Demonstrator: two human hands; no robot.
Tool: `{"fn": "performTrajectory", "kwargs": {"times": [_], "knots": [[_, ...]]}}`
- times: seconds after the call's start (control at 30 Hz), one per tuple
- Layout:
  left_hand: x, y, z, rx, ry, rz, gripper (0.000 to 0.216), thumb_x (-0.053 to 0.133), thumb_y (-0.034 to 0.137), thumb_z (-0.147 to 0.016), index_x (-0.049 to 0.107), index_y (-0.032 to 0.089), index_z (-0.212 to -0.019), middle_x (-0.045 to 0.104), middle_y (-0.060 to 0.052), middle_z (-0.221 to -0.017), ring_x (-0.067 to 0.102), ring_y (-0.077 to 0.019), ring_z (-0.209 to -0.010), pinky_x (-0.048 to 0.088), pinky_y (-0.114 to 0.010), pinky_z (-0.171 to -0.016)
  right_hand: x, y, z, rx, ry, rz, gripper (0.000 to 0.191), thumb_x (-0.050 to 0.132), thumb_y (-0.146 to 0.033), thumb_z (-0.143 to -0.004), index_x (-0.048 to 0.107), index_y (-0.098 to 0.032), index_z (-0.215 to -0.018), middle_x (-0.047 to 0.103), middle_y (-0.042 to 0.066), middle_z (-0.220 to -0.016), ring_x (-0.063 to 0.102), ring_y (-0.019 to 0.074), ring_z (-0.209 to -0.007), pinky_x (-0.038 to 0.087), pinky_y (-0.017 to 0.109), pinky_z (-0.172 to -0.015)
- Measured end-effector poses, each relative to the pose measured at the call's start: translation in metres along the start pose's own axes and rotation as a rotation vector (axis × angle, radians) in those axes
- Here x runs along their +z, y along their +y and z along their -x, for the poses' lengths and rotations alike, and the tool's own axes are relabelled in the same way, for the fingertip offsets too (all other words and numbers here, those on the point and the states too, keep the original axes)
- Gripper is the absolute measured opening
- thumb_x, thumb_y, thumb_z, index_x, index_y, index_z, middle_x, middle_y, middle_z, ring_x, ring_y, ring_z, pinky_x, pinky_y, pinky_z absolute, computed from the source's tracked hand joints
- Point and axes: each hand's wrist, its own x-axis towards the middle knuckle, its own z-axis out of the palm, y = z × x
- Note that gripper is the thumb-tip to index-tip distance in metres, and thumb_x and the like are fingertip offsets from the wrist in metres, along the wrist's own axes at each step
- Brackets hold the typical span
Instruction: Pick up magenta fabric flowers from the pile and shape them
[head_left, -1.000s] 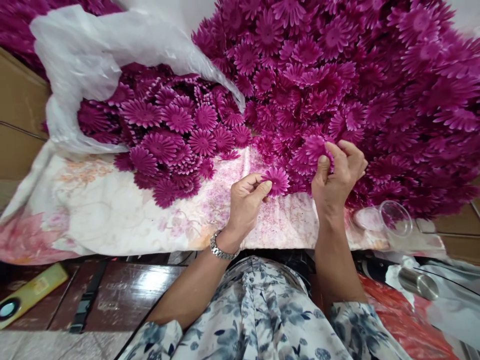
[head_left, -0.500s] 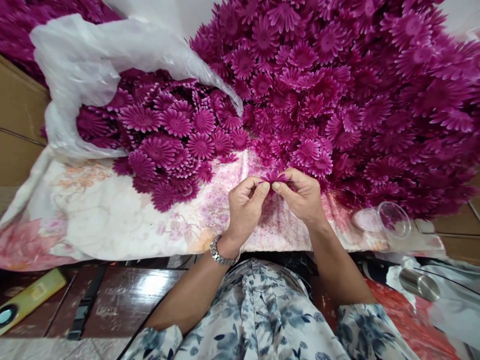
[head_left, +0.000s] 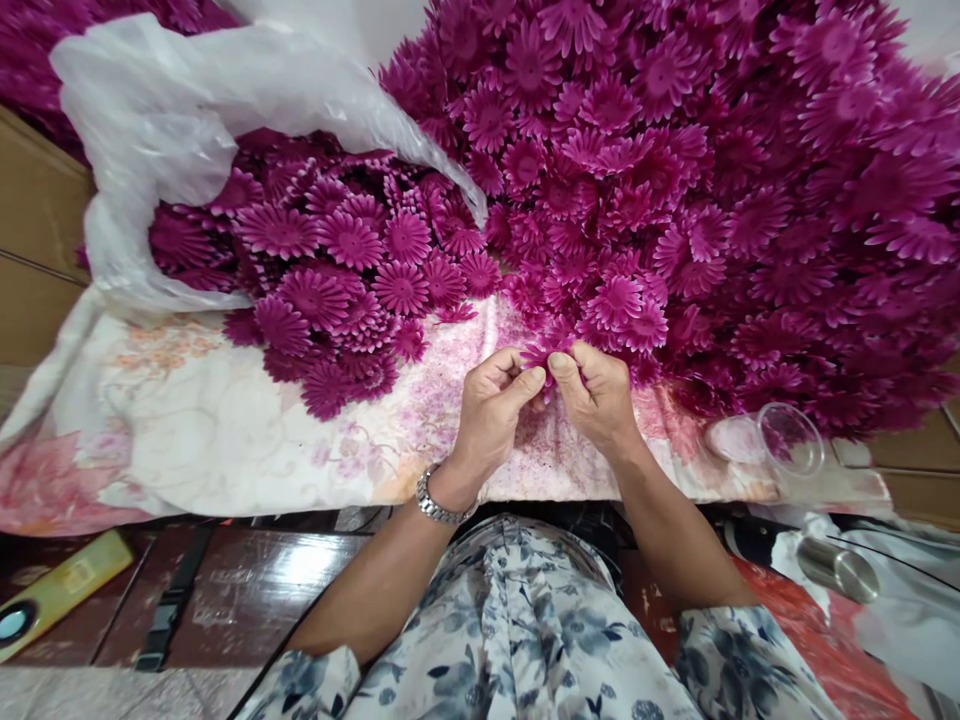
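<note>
Between my two hands, just above the cloth, is a magenta artificial flower head. The thumb and fingers of my left hand, with a metal watch at the wrist, pinch its left side. My right hand pinches the right side, its thumb lying over the petals near the middle. Both hands are closed, and the fingertips beneath the petals are hidden. Behind and left of them, flower heads spill out of a white plastic bag. A large heap of similar flowers rises behind my right hand.
A floral cloth covers the table. Toward its right end lies a clear plastic cup on its side. Cardboard boxes stand at the left edge. Below the table are a yellow object, a black buckle strap and a metal cylinder.
My right thumb has moved inward over the petals, and the flower head has tilted and turned between my fingers. My left hand has shifted slightly right.
</note>
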Motion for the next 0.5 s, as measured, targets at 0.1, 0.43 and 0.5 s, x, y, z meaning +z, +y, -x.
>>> {"fn": "performTrajectory", "kwargs": {"times": [0.1,0.43,0.5], "knots": [[0.0014,0.0003,-0.0003,-0.001,0.013,-0.007,0.024,0.076,0.029,-0.063,0.056,0.017,-0.063,0.052,0.006,-0.051,0.049,-0.0067,-0.045,0.04,-0.02,-0.046,0.0014,0.0007,-0.0008,-0.053,0.045,0.073,0.041,0.043,-0.033,-0.091,0.027,-0.021,-0.055,0.025,-0.007,-0.049,0.027,0.006,-0.046,0.025,0.023,-0.048],[0.0017,0.0,0.0014,0.035,-0.002,-0.033,0.017,0.069,0.024,-0.071,0.054,0.018,-0.067,0.05,0.006,-0.059,0.047,-0.0057,-0.049,0.04,-0.019,-0.049,-0.0028,0.0026,-0.0045,-0.259,0.104,0.043,0.007,0.055,-0.024,-0.086,0.06,-0.019,-0.09,0.063,0.007,-0.097,0.058,0.0175,-0.095,0.048,0.036,-0.084],[0.0018,-0.0024,0.001,0.039,-0.046,-0.031,0.016,0.071,0.022,-0.07,0.056,0.018,-0.073,0.052,0.005,-0.064,0.048,-0.0063,-0.052,0.042,-0.02,-0.051,-0.0019,0.0034,-0.0046,-0.264,0.134,0.042,0.006,0.055,-0.02,-0.086,0.06,-0.019,-0.083,0.064,0.006,-0.089,0.059,0.0162,-0.088,0.048,0.035,-0.082]]}}
